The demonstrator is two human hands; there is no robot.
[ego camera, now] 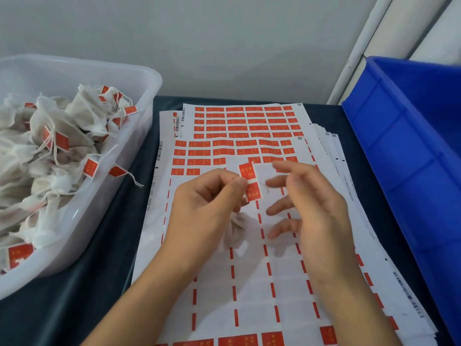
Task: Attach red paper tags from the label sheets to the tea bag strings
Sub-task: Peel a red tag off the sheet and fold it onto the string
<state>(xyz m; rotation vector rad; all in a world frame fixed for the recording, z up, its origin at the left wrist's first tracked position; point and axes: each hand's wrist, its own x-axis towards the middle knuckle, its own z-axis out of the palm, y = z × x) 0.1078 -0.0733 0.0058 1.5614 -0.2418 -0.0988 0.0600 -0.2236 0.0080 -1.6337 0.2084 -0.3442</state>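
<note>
— What do you have?

— My left hand (212, 193) pinches a red tag (252, 183), a tea bag (235, 227) dangling beneath it over the label sheets (249, 275). My right hand (311, 196) hangs open beside the tag, gripping nothing.

— Risks?

— The string (265, 187) is thin; if it slips aside, I judge the tag folds shut without it.

— Containers?

— The clear tub (139, 136) on the left holds tagged bags; I can't see inside the blue crate (404, 146) on the right.
</note>
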